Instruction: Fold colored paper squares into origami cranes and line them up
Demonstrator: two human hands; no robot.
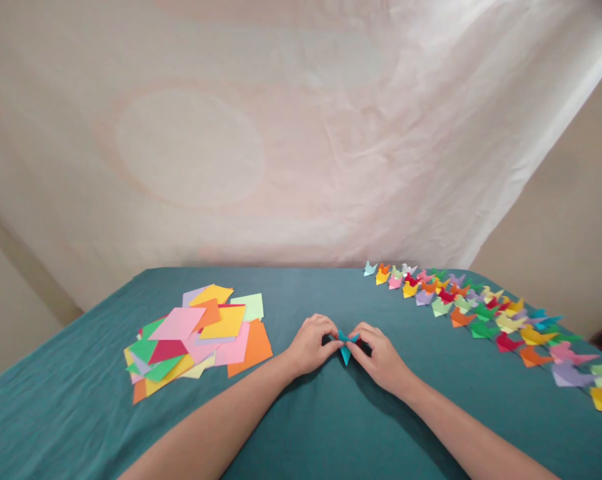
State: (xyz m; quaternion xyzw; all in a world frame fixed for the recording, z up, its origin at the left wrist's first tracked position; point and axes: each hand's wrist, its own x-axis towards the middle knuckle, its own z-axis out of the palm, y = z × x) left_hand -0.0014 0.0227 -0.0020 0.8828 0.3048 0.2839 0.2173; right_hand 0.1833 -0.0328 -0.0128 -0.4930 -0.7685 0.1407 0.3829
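Both hands meet near the middle of the table around a small folded blue paper (346, 353), which has pointed ends. My left hand (313, 343) pinches its left side between thumb and fingers. On the other side, my right hand (378, 357) grips it the same way. One point of the paper hangs down between the thumbs, and a smaller tip shows at the upper right. The fingers cover part of the folds.
Left of my hands lies a loose pile of coloured paper squares (181, 325). Rows of folded paper birds (463, 318) in many colours run along the right side. A blue-green cloth (301, 433) covers the table, and a pale hanging sheet (291, 133) stands behind it.
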